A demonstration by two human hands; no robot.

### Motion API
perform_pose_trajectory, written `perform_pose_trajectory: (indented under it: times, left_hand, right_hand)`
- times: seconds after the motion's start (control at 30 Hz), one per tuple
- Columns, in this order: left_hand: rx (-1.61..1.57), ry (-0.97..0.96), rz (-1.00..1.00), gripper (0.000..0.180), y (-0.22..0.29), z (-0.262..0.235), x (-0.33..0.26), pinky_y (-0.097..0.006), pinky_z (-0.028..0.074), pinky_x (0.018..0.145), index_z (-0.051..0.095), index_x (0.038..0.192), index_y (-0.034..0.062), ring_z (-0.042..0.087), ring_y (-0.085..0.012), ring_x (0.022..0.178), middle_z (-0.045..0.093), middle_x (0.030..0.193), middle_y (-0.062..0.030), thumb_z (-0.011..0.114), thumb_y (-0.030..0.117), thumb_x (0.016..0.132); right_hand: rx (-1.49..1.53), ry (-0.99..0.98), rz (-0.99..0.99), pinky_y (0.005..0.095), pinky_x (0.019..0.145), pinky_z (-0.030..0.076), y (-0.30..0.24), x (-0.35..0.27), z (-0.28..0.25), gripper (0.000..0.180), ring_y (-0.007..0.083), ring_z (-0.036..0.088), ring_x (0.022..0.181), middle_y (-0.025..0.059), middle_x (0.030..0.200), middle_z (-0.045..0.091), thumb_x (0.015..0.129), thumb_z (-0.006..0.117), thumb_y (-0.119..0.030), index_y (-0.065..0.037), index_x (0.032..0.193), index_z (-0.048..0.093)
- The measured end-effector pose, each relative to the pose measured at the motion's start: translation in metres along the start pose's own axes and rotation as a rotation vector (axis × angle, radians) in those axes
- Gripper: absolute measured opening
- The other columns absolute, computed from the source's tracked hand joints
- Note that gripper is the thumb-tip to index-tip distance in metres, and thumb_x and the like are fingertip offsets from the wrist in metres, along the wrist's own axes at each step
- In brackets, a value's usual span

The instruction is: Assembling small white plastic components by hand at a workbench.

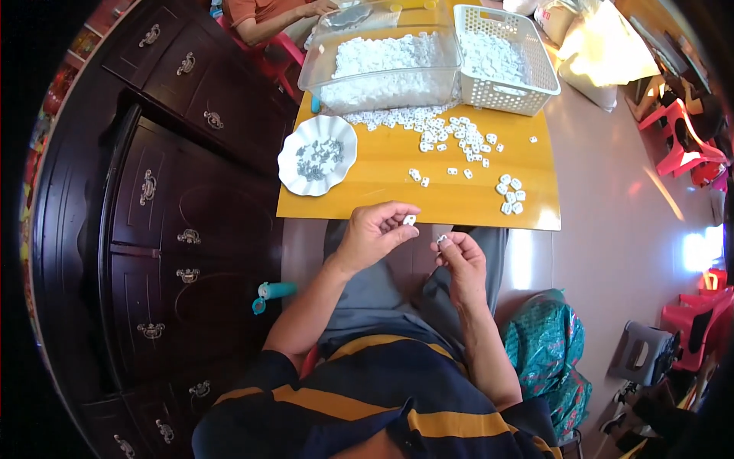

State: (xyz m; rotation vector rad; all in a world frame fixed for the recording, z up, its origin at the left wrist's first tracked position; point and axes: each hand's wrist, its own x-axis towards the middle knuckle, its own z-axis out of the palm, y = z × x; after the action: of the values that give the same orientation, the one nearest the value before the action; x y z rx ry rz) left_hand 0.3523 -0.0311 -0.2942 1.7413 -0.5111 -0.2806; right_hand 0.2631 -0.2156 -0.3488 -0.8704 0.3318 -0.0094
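Note:
My left hand pinches a small white plastic piece with dark holes between thumb and fingertips, just off the table's near edge. Close by on the right, my right hand is closed on a tiny whitish piece, mostly covered by the thumb, so its kind is unclear. The two hands are apart, above my lap. On the wooden table lie many loose white pieces of the same sort. A white scalloped dish at the table's left holds small grey metallic-looking bits.
A clear plastic bin and a white perforated basket, both full of white pieces, stand at the back. Several finished-looking pieces cluster near the right corner. Dark cabinets flank the left. Another person's arm reaches in behind.

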Motion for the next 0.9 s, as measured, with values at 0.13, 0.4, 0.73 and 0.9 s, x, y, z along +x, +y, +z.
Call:
perform_pose_trajectory:
  times: [0.13, 0.4, 0.73, 0.9]
  left_hand:
    - [0.108, -0.038, 0.039, 0.030, 0.0062, 0.0025, -0.0025, -0.021, 0.049, 0.068, 0.073, 0.112, 0.0026, 0.059, -0.0044, 0.074, 0.067, 0.086, 0.0021, 0.079, 0.001, 0.082]
    - [0.100, -0.135, 0.050, 0.031, 0.0050, 0.0055, -0.0050, -0.021, 0.050, 0.068, 0.073, 0.113, 0.0032, 0.061, -0.0052, 0.073, 0.069, 0.086, 0.0004, 0.077, -0.002, 0.082]
    - [0.103, -0.213, 0.111, 0.031, -0.0002, 0.0069, -0.0022, -0.022, 0.048, 0.062, 0.074, 0.110, 0.0030, 0.060, -0.0067, 0.069, 0.066, 0.080, 0.0000, 0.080, -0.001, 0.080]
    - [0.124, -0.203, 0.114, 0.030, 0.0016, 0.0066, -0.0030, -0.022, 0.047, 0.061, 0.075, 0.108, 0.0037, 0.058, -0.0065, 0.068, 0.065, 0.079, 0.0002, 0.081, 0.000, 0.079]
  right_hand:
    - [-0.050, -0.027, -0.021, 0.0202, 0.068, 0.048, 0.0014, -0.0015, -0.0020, 0.010, 0.0063, 0.058, 0.072, 0.0049, 0.091, 0.072, 0.099, 0.064, -0.010, -0.003, 0.106, 0.067]
    - [-0.120, -0.120, -0.012, 0.0201, 0.069, 0.048, -0.0009, -0.0063, -0.0011, 0.012, 0.0057, 0.060, 0.076, 0.0038, 0.092, 0.073, 0.099, 0.064, -0.011, -0.002, 0.107, 0.068]
    - [-0.135, -0.135, 0.014, 0.0201, 0.069, 0.049, -0.0013, -0.0058, -0.0003, 0.010, 0.0057, 0.060, 0.073, 0.0017, 0.088, 0.071, 0.099, 0.064, -0.009, -0.002, 0.105, 0.068]
    - [-0.107, -0.150, 0.024, 0.0200, 0.069, 0.049, -0.0005, -0.0064, -0.0001, 0.010, 0.0057, 0.060, 0.073, 0.0020, 0.088, 0.070, 0.098, 0.063, -0.009, -0.001, 0.103, 0.068]
